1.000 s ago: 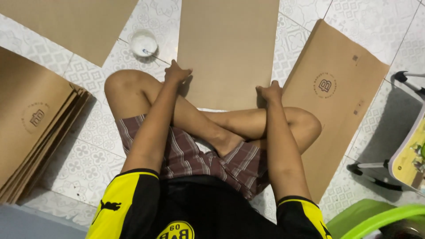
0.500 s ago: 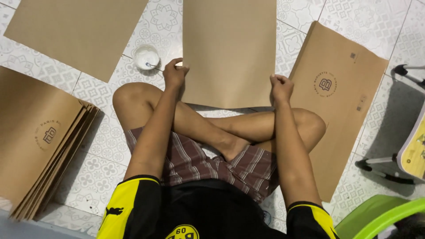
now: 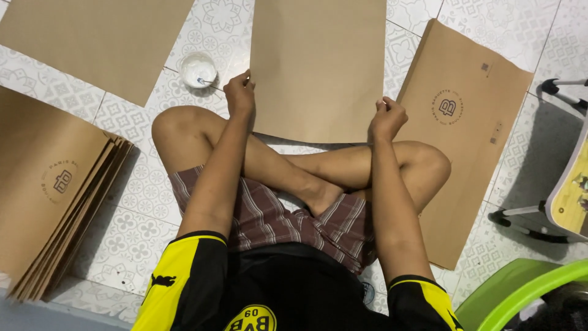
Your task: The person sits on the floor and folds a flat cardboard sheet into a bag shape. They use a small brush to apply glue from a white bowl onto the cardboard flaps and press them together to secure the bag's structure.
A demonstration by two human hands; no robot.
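Brown paper sheet point(image 3: 318, 67) lies flat on the tiled floor point(image 3: 128, 184), just beyond the crossed legs. Left hand point(image 3: 240, 95) pinches its left edge; right hand point(image 3: 387, 117), fingers curled, grips its right edge. Step looks like aligning; next needs steady, even hold.

The sheet point(image 3: 318, 67) is plain brown paper, a tall rectangle without print on its upper side. It lies flat on the tiled floor, straight ahead of the crossed legs, its long sides running away from the person and its far end cut off by the picture's top edge. Its near edge sits just beyond the shins. The left hand point(image 3: 239, 95) pinches its left edge, the right hand point(image 3: 387, 117) its right edge near the corner.
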